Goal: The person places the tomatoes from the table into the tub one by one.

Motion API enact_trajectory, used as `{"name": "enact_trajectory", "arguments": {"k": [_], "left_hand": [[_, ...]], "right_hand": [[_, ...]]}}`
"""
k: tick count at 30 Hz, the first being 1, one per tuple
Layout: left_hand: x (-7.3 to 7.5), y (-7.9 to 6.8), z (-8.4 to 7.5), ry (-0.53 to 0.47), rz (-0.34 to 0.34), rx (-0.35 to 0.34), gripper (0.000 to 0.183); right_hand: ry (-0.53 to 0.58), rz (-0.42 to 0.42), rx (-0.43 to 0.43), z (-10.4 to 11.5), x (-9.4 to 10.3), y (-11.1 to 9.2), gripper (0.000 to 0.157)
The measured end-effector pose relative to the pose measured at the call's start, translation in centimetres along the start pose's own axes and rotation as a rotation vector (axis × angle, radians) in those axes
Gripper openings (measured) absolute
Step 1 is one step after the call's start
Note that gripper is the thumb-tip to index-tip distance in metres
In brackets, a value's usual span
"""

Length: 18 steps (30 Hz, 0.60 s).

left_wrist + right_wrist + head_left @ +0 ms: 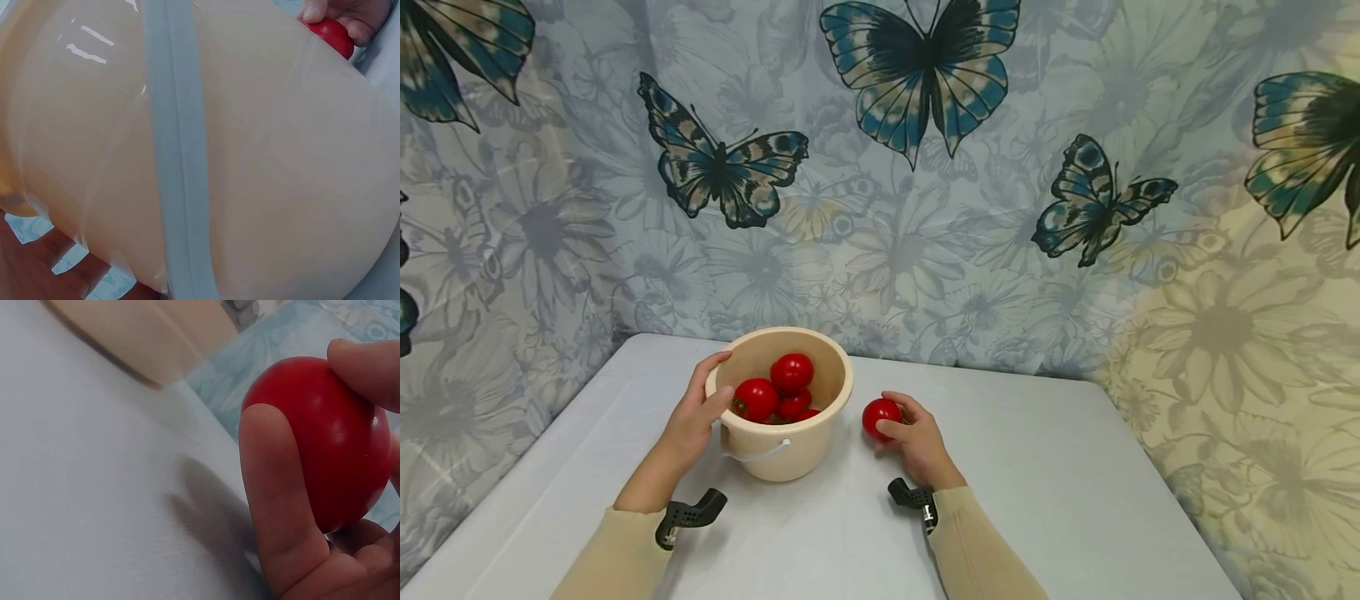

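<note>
A cream bucket (782,454) stands on the table, tipped a little toward me, with several red tomatoes (792,372) inside. My left hand (694,417) grips its left rim, thumb over the edge and fingers along the outer wall. In the left wrist view the bucket's wall (281,144) and its pale handle (181,150) fill most of the picture. To the right of the bucket, my right hand (921,442) holds one red tomato (881,418) between thumb and fingers. The right wrist view shows this tomato (325,444) held above the table, its shadow below.
The white-covered table (1030,467) reaches back to a hanging cloth (910,250) printed with butterflies and flowers. A black wrist mount (696,510) sits on the left forearm, and another black mount (913,496) on the right.
</note>
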<state>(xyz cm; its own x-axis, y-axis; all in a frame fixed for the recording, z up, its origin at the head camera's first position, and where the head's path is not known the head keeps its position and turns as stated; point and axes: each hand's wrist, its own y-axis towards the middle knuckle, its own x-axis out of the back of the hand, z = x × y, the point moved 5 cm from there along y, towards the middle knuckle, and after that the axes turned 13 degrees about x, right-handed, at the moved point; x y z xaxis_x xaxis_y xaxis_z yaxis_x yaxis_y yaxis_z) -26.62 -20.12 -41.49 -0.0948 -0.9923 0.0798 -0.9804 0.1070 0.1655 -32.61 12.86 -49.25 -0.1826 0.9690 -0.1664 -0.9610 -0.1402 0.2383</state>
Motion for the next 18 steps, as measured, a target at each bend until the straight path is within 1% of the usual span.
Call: {"name": "enact_trajectory", "arguments": {"k": [5,9,13,15,18], "left_hand": [[0.1,0.1,0.2,-0.010,-0.003,-0.002,0.051],[0.0,0.0,0.4,-0.006,-0.007,0.001,0.051],[0.0,0.0,0.3,-0.007,-0.008,-0.009,0.051],[0.0,0.0,0.2,-0.008,-0.007,-0.013,0.051],[0.0,0.0,0.1,-0.007,-0.005,-0.014,0.051]], "right_hand": [[0.010,0.010,-0.018,0.2,0.3,-0.9,0.061],[-0.009,0.009,-0.056,1.1,1.3,-1.8,0.059],[-0.040,0.007,-0.056,3.5,2.5,-2.1,0.057],[-0.049,0.010,-0.041,5.3,2.8,-2.0,0.055],[-0.051,0.029,-0.007,8.1,2.7,-1.5,0.055]]}}
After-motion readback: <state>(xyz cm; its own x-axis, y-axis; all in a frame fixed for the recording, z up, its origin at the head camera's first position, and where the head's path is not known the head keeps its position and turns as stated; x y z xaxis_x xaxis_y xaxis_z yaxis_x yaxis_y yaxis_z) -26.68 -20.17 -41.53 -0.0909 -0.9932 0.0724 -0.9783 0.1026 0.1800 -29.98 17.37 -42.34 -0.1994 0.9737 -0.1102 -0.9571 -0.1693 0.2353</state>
